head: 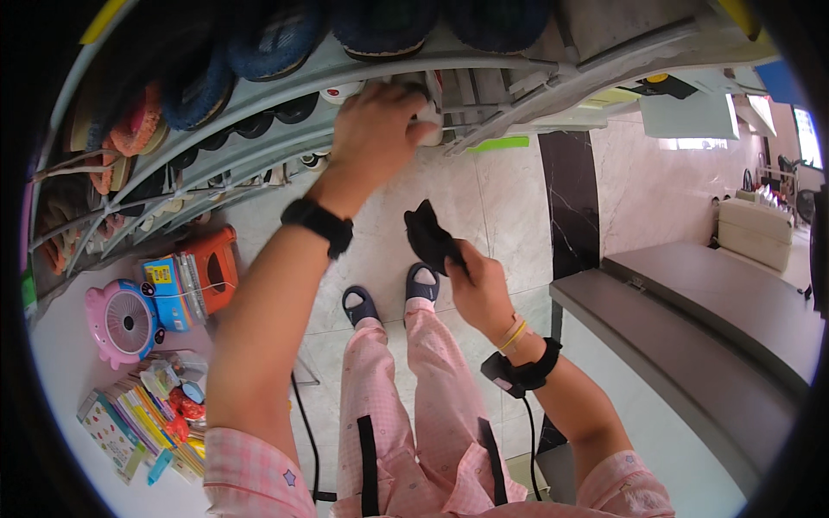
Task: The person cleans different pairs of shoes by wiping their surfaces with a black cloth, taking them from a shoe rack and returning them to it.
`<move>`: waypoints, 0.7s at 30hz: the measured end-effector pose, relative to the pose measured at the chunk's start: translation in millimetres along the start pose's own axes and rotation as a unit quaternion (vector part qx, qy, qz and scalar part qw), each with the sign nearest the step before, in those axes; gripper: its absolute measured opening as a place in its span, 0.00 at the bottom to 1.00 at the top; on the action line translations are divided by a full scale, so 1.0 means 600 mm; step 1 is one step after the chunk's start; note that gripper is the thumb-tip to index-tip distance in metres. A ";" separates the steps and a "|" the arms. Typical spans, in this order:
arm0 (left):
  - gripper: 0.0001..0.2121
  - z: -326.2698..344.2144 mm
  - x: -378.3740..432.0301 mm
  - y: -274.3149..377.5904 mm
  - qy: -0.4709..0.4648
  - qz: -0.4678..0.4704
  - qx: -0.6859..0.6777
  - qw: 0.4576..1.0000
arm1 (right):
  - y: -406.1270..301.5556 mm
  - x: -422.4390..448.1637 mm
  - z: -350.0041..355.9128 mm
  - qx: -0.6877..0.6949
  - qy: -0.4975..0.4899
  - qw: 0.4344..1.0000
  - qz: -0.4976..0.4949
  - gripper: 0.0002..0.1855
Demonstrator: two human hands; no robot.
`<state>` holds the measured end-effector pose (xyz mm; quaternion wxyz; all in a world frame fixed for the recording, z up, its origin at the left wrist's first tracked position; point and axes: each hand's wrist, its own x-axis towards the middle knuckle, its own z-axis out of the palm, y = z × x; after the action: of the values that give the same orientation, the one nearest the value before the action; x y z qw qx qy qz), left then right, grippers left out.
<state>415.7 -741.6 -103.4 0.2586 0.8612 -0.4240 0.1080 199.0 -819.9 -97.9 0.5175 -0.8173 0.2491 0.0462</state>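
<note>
Out over a metal-framed shoe rack (239, 139), my left hand (379, 129) bends its fingers over a white-and-dark shoe (429, 123) on one of the shelves; its fingertips are partly hidden, so its grip cannot be told. Lower and to the right, my right hand (482, 288) grips a black, soft-looking item (429, 236), perhaps a cloth or sock, held above the tiled floor. Blue fuzzy slippers (275, 39) line the rack's top, with orange ones (136, 123) at its left. Black shoes (252, 123) stand on a shelf below.
A pink fan (128, 322), an orange plastic stool (217, 269) and stacked books (146, 414) are at the left. A grey-topped cabinet (660, 337) reaches in from the right. Black cables (311, 427) hang beside my legs. Behind the cabinet is a cream box (754, 233).
</note>
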 end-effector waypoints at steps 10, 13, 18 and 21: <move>0.14 0.075 0.034 -0.063 -0.019 -0.061 0.089 0.994 | -0.002 0.055 0.026 0.021 -0.009 0.999 -0.044 0.09; 0.17 0.076 0.017 -0.034 -0.087 -0.103 0.159 0.978 | -0.002 0.065 0.030 0.026 -0.001 0.999 -0.048 0.08; 0.23 0.022 -0.121 -0.004 -0.006 -0.027 -0.112 0.993 | -0.002 0.056 0.041 0.017 -0.059 0.998 -0.032 0.07; 0.24 -0.041 -0.197 -0.013 -0.126 -0.013 -0.160 0.979 | -0.008 0.042 0.063 0.032 -0.129 0.987 -0.087 0.09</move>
<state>349.8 -644.9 -133.3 0.3387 0.8210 -0.4537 -0.0743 230.3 -794.5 -119.8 0.5733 -0.8061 0.1094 0.0979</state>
